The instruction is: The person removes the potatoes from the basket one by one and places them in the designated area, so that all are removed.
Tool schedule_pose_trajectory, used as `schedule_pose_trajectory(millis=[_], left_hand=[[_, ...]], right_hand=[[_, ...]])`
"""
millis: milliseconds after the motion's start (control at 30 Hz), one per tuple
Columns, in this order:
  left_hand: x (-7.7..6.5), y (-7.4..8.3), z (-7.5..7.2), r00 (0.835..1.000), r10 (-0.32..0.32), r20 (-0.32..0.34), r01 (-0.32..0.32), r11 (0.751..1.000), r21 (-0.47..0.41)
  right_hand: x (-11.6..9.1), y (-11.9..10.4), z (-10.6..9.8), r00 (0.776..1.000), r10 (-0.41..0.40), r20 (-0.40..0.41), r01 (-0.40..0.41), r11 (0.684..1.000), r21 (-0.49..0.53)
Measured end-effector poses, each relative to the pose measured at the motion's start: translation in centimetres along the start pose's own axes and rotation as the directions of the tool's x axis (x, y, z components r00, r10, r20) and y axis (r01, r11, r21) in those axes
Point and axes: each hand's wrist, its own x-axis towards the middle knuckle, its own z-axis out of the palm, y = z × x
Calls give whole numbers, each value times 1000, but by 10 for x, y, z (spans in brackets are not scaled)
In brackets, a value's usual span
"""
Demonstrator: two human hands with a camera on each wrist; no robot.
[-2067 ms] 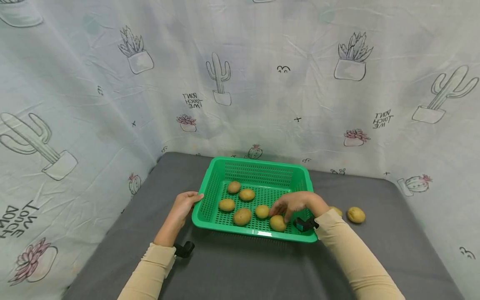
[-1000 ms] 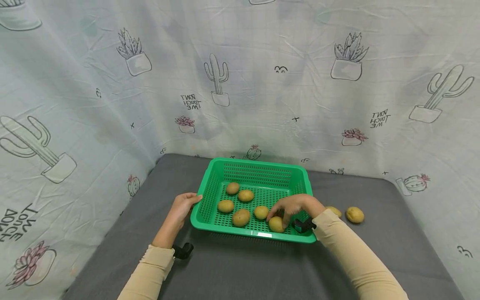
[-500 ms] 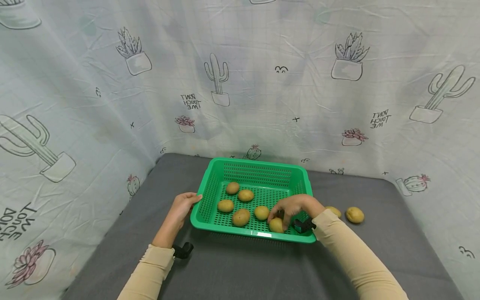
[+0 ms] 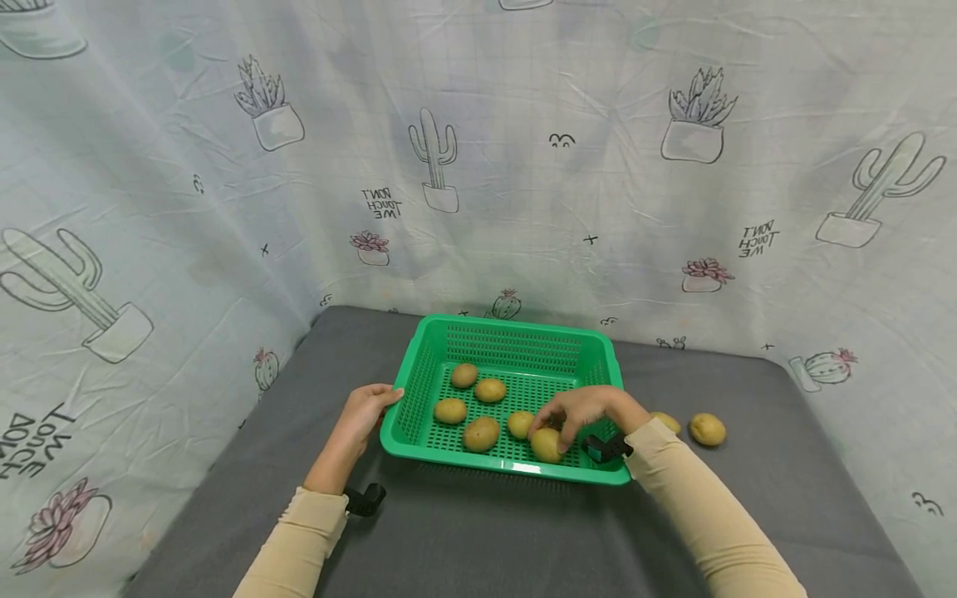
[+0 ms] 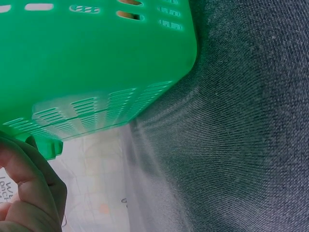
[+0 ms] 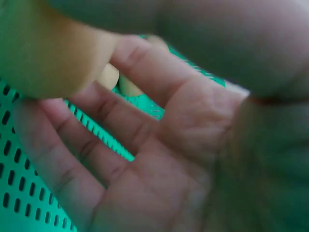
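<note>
The right hand grasps a yellow-brown, rounded potato, fingers at its far side and thumb at its near side, low inside a green, rectangular, perforated plastic basket. Compared with half a second ago, this potato sits slightly further left, near a smaller yellow, rounded potato; from where I stand, contact between the two cannot be confirmed. The basket holds its position. This indicates, in my judgement, that the potato is being adjusted within the basket and that its placement is not final. The left hand grips the basket's left rim, thumb on top and fingers curled beneath, which likely steadies it. Four further potatoes lie to the left within the basket. Outside, on the grey cloth-covered table, one yellow, oval potato is fully visible; another is partly hidden behind the beige right sleeve.
</note>
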Motion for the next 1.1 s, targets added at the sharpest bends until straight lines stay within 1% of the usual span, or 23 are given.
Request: schedule_pose_trajectory(millis=[100, 167, 333, 400, 567, 767, 833, 900, 1000, 1100], left_hand=[[0, -1, 0, 1000, 1, -2, -1, 1000, 2], [1, -2, 0, 1000, 3, -2, -3, 1000, 3], [2, -3, -1, 1000, -1, -4, 1, 1000, -1], [2, -3, -1, 1000, -5, -6, 5, 1000, -6], [2, -2, -1, 1000, 2, 0, -2, 1000, -11], [2, -3, 0, 1000, 9, 0, -9, 1000, -7], [2, -3, 0, 1000, 12, 0, -12, 1000, -7], [2, -4, 0, 1000, 15, 4, -15, 1000, -6], [2, -4, 0, 1000, 14, 3, -14, 1000, -15], [2, -4, 1, 1000, 14, 0, -14, 1000, -15]], right_hand=[[-1, 1, -1, 1000, -26, -14, 27, 999, 33], [-1, 2, -1, 999, -29, -28, 31, 998, 53], [0, 4, -1, 998, -26, -57, 31, 996, 82], [-1, 4, -1, 997, -35, -66, 40, 997, 73], [-3, 2, -3, 990, -104, -96, 109, 993, 50], [-5, 1, -4, 973, -175, -150, 192, 975, 108], [-6, 2, -4, 964, -189, -190, 214, 968, 127], [-7, 3, -4, 948, -206, -241, 243, 960, 137], [-8, 5, -3, 914, -226, -338, 291, 944, 156], [-9, 6, -2, 873, -238, -426, 336, 926, 170]])
